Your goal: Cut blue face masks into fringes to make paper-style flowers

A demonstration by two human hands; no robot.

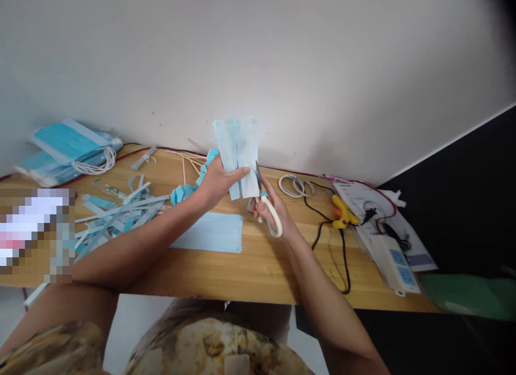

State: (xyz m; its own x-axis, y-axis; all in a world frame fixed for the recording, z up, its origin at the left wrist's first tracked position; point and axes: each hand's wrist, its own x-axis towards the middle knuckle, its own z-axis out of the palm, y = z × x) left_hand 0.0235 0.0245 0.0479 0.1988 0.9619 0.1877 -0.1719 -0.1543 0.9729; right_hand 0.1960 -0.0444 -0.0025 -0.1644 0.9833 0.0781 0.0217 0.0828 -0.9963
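Note:
My left hand (220,179) pinches a light-blue face mask sheet (237,149), held upright above the table with the thumb across its front. White-handled scissors (274,218) are in my right hand (274,203); their dark blades stand along the sheet's lower right edge. Whether the blades are cutting into it I cannot tell. Below the hands a flat light-blue sheet (213,232) lies on the wood. Bunched blue material (183,193) rests behind my left forearm, partly hidden by it.
Cut strips (116,211) are heaped at left, before a stack of blue masks (68,144). Thin wooden sticks (185,159) lie near the wall. Rightward are tape rings (291,186), a yellow glue gun (344,212) with a black cable, papers (417,249) and a power strip (393,265).

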